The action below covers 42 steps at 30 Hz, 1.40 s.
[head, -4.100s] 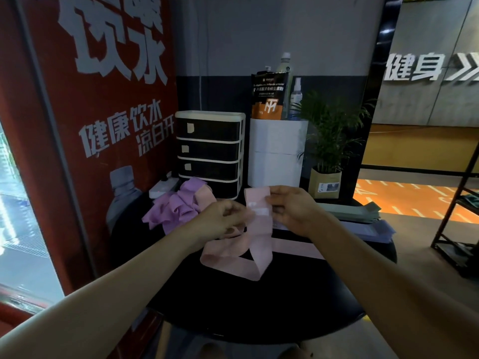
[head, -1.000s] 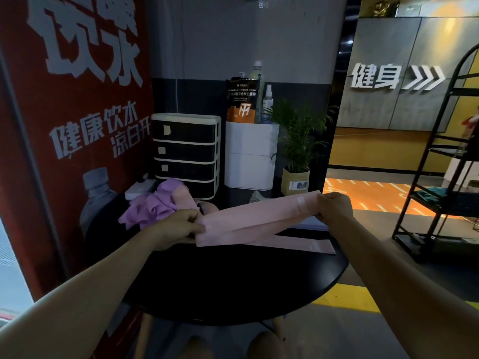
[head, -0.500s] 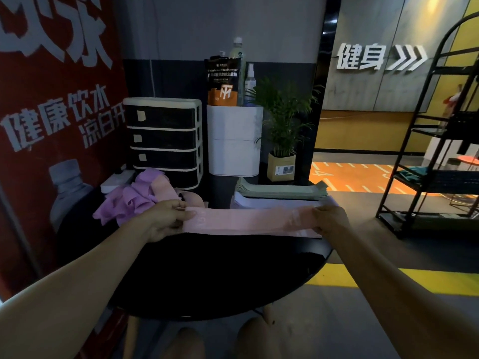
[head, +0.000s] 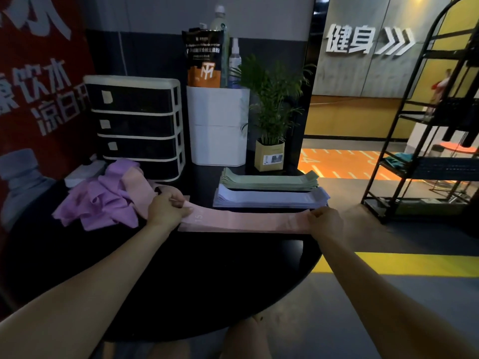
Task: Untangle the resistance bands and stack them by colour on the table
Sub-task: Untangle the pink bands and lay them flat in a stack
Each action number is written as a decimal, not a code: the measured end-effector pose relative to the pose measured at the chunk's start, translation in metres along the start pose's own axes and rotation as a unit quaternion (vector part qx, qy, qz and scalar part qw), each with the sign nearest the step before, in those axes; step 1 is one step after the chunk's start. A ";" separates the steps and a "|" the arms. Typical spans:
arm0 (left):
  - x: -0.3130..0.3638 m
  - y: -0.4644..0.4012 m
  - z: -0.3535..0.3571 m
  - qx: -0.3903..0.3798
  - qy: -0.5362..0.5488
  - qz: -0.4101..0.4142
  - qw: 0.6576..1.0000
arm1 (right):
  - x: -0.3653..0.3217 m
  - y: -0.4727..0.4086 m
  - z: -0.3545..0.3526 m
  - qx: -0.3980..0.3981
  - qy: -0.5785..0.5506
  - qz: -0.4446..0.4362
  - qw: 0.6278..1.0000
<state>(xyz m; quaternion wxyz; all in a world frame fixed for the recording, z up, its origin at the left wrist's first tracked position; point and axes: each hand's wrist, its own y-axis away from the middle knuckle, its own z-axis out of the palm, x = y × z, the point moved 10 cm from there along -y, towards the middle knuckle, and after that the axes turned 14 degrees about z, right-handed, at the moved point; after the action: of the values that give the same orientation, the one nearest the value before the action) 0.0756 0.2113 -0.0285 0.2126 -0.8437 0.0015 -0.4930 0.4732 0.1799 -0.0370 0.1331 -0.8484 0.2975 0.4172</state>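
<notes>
Pink resistance band [head: 246, 222]: flat on the black round table [head: 181, 275], long axis left-right, just in front of the lavender stack [head: 269, 199] and green stack [head: 269, 180]. Left hand [head: 166, 209] pinches its left end, right hand [head: 324, 221] its right end. Tangled purple-pink heap [head: 103, 200] lies just beside the left hand.

Drawers: black-and-white unit [head: 137, 125], table's far left.
Plant: potted [head: 269, 154], beside white box [head: 217, 125].
Pouch: possibly powder [head: 204, 59], atop box.

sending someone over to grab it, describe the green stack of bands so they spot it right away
On the round black table, look toward the far right, in front of the potted plant. The green stack lies behind the pale lavender stack, the only green, neatly flat pile there.
</notes>
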 end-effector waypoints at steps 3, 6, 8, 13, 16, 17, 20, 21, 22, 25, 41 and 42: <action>-0.009 0.000 0.008 -0.009 -0.012 0.007 1.000 | 0.008 -0.001 0.004 0.024 0.012 0.003 1.000; -0.015 0.002 0.013 -0.015 -0.024 0.016 0.999 | 0.009 -0.002 0.004 0.060 0.013 -0.008 0.998; -0.021 0.006 0.014 -0.009 -0.020 0.020 1.000 | 0.008 -0.001 0.005 0.073 0.022 -0.019 0.997; -0.024 0.011 0.015 0.007 -0.006 0.042 0.999 | 0.012 -0.004 0.011 0.078 0.014 -0.024 0.997; -0.023 0.012 0.015 0.007 0.003 0.047 0.999 | 0.001 0.010 0.009 0.095 0.042 -0.049 0.993; -0.022 0.012 0.015 0.008 0.004 0.050 0.999 | -0.009 0.020 0.011 0.095 0.067 -0.078 0.990; -0.020 0.013 0.015 0.010 -0.001 0.051 0.999 | -0.053 0.059 0.038 0.029 0.083 -0.202 0.975; -0.020 0.013 0.015 0.009 -0.004 0.049 0.999 | -0.066 0.073 0.052 -0.013 0.084 -0.237 0.968; -0.019 0.013 0.015 0.008 -0.007 0.048 0.999 | -0.075 0.085 0.067 -0.054 0.090 -0.264 0.959; -0.022 0.013 0.016 0.006 0.007 0.041 0.999 | -0.082 0.109 0.101 -0.128 0.105 -0.302 0.939; 0.005 0.033 -0.008 -0.018 -0.046 0.186 0.981 | -0.075 0.115 0.119 -0.148 0.167 -0.321 0.920; 0.006 0.036 -0.009 -0.029 -0.065 0.205 0.976 | -0.074 0.114 0.119 -0.145 0.170 -0.320 0.921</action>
<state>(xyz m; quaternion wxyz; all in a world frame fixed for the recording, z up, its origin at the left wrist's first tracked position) 0.0786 0.1737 -0.0323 0.2843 -0.8613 0.1751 -0.3828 0.2926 0.1757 -0.0493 0.0827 -0.9666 -0.0356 0.2400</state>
